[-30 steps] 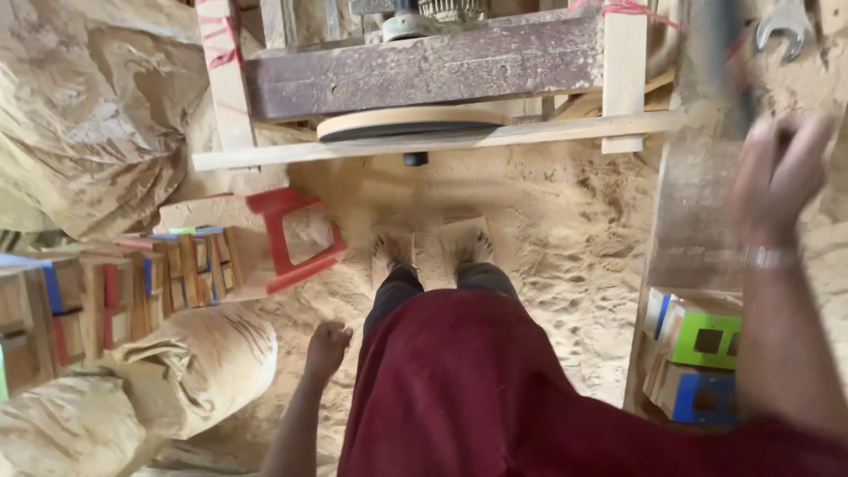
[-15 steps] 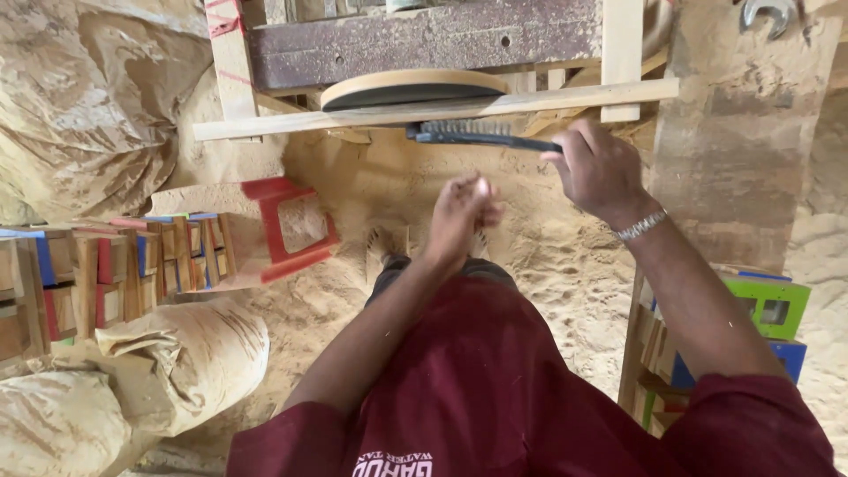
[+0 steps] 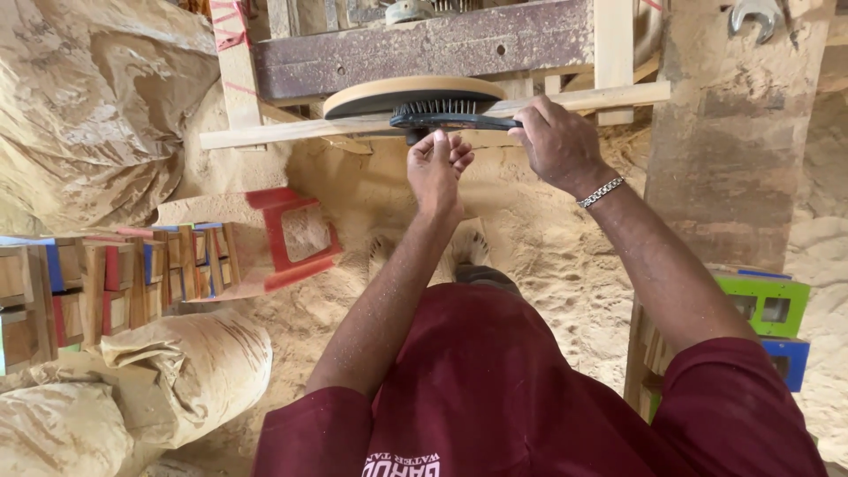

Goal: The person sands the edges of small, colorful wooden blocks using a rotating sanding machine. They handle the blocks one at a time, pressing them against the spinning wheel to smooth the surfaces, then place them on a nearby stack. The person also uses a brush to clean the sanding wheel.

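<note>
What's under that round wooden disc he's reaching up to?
A dark brush sits right under the disc, held by the right hand; the left hand touches it. The disc's underside is hidden.

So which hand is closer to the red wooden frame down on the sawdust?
Left. The left hand is raised at the black brush's head, above and right of the red frame. The right hand grips the brush handle, farther right.
</note>
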